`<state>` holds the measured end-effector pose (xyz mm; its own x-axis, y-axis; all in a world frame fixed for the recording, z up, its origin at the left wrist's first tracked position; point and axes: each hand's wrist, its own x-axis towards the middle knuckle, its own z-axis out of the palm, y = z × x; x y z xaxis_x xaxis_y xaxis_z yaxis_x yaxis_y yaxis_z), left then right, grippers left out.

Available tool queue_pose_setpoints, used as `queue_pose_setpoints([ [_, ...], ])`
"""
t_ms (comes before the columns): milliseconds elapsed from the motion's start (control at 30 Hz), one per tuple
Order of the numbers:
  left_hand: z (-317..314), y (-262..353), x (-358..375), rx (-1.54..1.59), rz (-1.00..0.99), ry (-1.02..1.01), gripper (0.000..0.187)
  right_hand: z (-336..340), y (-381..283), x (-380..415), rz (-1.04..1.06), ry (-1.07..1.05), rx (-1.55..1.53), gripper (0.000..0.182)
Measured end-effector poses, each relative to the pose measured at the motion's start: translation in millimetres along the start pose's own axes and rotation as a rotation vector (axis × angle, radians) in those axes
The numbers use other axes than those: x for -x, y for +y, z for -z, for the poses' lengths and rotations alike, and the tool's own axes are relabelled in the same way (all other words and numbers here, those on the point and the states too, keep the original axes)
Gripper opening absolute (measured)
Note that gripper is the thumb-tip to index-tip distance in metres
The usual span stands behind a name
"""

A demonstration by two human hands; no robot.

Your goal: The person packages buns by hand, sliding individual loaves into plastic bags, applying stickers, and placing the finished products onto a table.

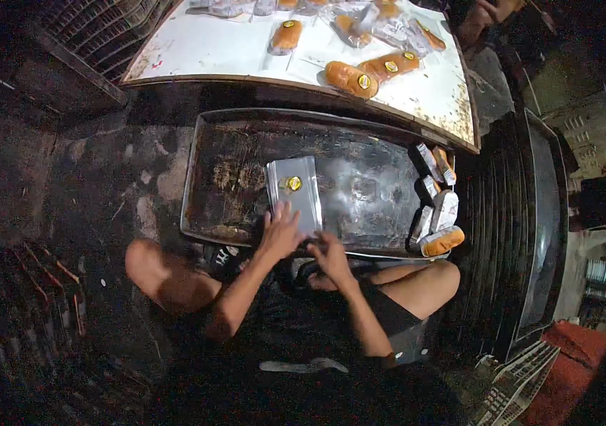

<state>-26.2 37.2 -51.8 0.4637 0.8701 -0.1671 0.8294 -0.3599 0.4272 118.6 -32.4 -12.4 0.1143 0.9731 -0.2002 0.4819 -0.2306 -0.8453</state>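
A stack of clear plastic bags (296, 202) with a round yellow label (294, 184) lies on the dark metal tray (239, 122), left of its middle. My left hand (281, 231) rests on the lower part of the stack, its fingers spread. Just right of it, my right hand (330, 257) is at the stack's lower right corner, fingers bent; whether they pinch a bag edge is too blurred to tell. At the tray's right end lie several wrapped breads (445, 211), and one golden bread (443, 241) sits at the lower right corner.
Beyond the tray, a white table (210, 46) bears several labelled breads (351, 78) and wrapped ones. Dark trays (541, 213) stand at the right, with a crate (519, 380) and red cloth (572, 362) below. Another person's hand (486, 13) shows at the top right.
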Motion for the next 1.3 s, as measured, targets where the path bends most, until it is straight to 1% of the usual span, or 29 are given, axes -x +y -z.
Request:
queue_pose_setpoints([
  [67,-19,-6,19,0.068,-0.101,-0.339,0.041,-18,-1,20,-0.092,-0.027,-0.199,0.033],
  [200,7,-4,25,0.088,-0.049,-0.451,0.027,-29,-3,26,0.009,-0.010,-0.145,0.028],
  [300,26,-9,23,-0.027,-0.128,-0.373,0.017,-20,-7,36,0.050,-0.082,-0.154,0.022],
  [367,31,-11,24,0.254,-0.077,-0.122,0.016,-24,-8,34,-0.064,-0.010,-0.101,0.021],
  [400,32,0,24,0.260,-0.095,-0.136,0.016,-29,-9,33,-0.169,0.041,-0.054,0.020],
  [433,51,24,25,0.446,0.025,-0.164,0.016,-36,-4,29,-0.050,0.214,-0.050,0.019],
  [467,60,38,28,0.629,0.156,-0.193,0.016,-36,-4,27,-0.066,0.222,-0.046,0.019],
  [500,41,34,31,0.656,0.045,-0.058,0.016,-35,-6,23,-0.058,0.268,-0.069,0.019],
  [533,42,39,34,0.655,0.040,-0.062,0.016,-33,-7,16,-0.042,0.315,-0.095,0.020],
  [567,46,50,34,0.734,0.090,0.080,0.015,-28,-6,7,-0.041,0.323,-0.096,0.020],
  [600,52,58,34,0.814,0.139,0.222,0.014,-19,-1,0,-0.184,0.160,-0.547,0.024],
  [667,57,69,40,0.719,0.084,0.192,0.013,-1,18,-10,-0.466,-0.209,-1.436,0.032],
  [700,54,76,44,0.754,0.002,0.174,0.013,2,49,-21,-0.114,-0.476,-1.666,0.041],
  [733,52,82,46,0.786,-0.078,0.159,0.014,5,28,-19,-0.120,-0.475,-1.663,0.041],
  [767,47,83,46,0.912,-0.004,0.158,0.025,11,-16,-17,-0.167,-0.103,-1.772,0.043],
  [800,43,82,39,0.914,-0.003,0.161,0.025,13,-41,-15,-0.208,0.280,-1.843,0.045],
  [833,39,81,30,1.501,0.283,0.195,0.028,9,-42,-4,-0.224,0.166,-1.974,0.042],
  [867,31,79,26,2.077,0.601,0.218,0.032,2,-36,8,-0.230,0.169,-1.969,0.042],
  [900,20,54,26,2.326,0.414,-0.114,0.030,-5,-24,18,-0.277,-0.050,-1.765,0.042],
  [933,18,45,25,2.332,0.415,-0.117,0.030,-8,-17,22,-0.320,-0.255,-1.552,0.043],
  [967,17,39,22,2.150,0.512,-0.040,0.024,25,-29,29,-0.601,-0.176,-1.298,0.046],
  [1000,17,36,18,1.966,0.600,0.035,0.017,41,18,26,-0.338,0.134,-0.410,0.050],
  [1033,35,42,16,2.076,0.687,0.151,0.012,56,61,19,-0.427,0.642,0.138,0.071],
  [1067,23,18,19,2.171,0.645,0.096,0.019,98,86,16,-0.474,0.910,0.354,0.084],
  [1100,33,20,19,2.116,0.662,0.150,0.023,130,73,4,-0.832,1.162,0.864,0.090],
  [1133,47,23,19,2.061,0.676,0.201,0.028,153,106,0,-1.050,1.175,0.830,0.084],
  [1233,57,27,17,2.180,0.705,0.183,0.039,170,246,-17,-1.035,1.028,0.729,0.077],
  [1267,62,28,16,2.188,0.696,0.196,0.039,161,147,-10,-1.063,1.031,0.484,0.072],
  [1300,66,30,16,2.216,0.680,0.221,0.039,153,142,-6,-1.030,0.974,0.559,0.072],
])
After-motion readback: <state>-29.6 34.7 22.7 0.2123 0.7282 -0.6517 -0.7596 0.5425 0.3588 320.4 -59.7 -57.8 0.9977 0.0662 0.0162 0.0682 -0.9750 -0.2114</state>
